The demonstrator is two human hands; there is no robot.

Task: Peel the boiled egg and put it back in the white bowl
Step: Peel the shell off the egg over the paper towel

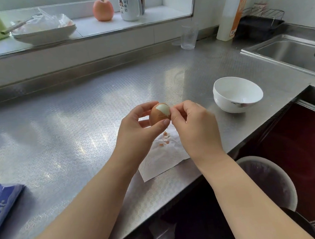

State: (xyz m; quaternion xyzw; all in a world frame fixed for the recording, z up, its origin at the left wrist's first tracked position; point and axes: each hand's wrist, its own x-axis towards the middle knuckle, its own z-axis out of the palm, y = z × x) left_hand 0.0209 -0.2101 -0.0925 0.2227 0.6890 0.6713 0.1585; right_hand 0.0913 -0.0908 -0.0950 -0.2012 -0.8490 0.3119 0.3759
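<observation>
Above the napkin on the desk, the left hand grips the egg, so shell bits land there. The right hand fingers pinch shell at the bared white.

Brown egg partly peeled at top; white bowl empty, upright

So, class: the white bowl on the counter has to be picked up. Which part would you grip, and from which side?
Grip the white bowl by its rim on the near left, the side facing the hands. It stands upright with an open, flaring wall, so a thumb can hook inside with fingers outside. Both hands are busy now: the left hand holds the egg, the right hand picks shell.
</observation>
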